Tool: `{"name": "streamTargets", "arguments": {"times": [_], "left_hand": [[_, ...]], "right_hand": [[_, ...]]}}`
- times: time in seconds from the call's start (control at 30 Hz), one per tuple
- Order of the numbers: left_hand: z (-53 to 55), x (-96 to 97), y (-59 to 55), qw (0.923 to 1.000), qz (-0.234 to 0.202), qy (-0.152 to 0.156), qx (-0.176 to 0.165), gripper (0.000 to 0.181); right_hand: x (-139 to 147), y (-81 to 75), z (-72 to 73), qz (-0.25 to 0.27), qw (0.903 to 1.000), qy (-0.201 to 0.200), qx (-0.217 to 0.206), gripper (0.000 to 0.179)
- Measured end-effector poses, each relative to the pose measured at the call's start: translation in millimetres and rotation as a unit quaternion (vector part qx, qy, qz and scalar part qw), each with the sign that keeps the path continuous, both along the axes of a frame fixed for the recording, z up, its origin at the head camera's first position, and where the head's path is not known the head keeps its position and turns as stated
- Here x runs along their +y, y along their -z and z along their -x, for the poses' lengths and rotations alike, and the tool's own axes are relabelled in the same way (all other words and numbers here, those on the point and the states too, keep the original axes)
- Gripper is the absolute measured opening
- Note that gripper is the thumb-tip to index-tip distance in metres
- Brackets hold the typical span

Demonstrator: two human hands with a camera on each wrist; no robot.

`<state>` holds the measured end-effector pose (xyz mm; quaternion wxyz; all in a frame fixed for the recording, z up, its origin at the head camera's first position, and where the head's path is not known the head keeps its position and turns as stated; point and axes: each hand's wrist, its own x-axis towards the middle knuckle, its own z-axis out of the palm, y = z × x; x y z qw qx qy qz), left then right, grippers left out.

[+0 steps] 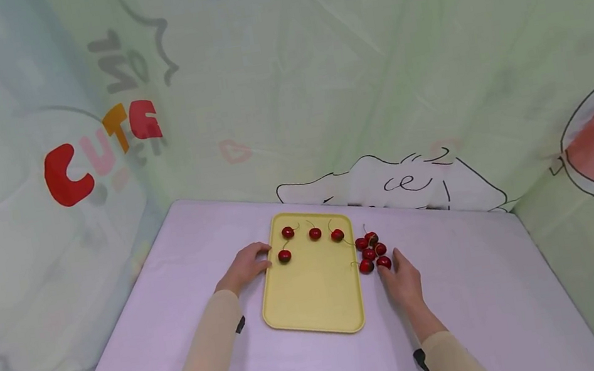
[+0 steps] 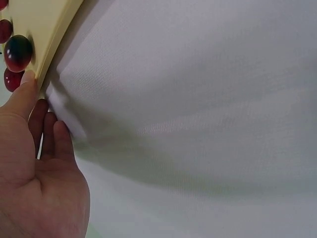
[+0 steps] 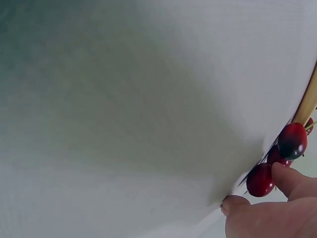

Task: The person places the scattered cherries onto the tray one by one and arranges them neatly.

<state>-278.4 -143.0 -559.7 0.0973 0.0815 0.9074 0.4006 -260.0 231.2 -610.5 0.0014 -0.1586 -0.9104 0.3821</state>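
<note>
My left hand (image 1: 244, 267) is at the left edge of a yellow tray (image 1: 313, 300), thumb tip and fingertips touching the rim with a gap between them. Several cherries lie in the tray: one cherry (image 1: 285, 255) near that hand, others along the far end. More cherries (image 1: 369, 254) cluster on the cloth just beyond the tray's right rim. At their near side is my right hand (image 1: 404, 280), thumb and finger spread about the nearest cherry (image 1: 384, 262). In the right wrist view, one digit touches a cherry (image 3: 260, 179), while the other fingertip stands apart at the cloth.
The tray stands on a table with a pale lilac cloth (image 1: 478, 299). Printed fabric curtains (image 1: 283, 86) hang behind and at both sides, meeting the table's far edge. Thin stems stick out from some cherries.
</note>
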Motion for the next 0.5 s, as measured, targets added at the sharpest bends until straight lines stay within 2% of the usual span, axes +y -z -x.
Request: {"name": "streamTargets", "arguments": {"times": [0.13, 0.5], "left_hand": [[1.7, 0.0, 0.3, 0.9999, -0.008, -0.003, -0.008, 0.039], [5.9, -1.3, 6.1, 0.9999, 0.008, -0.002, -0.007, 0.039]], "right_hand": [[-3, -7.7, -0.4, 0.001, 1.0000, -0.003, -0.001, 0.069], [-10, -21.4, -3.5, -0.006, 0.9997, -0.014, 0.017, 0.059]]}}
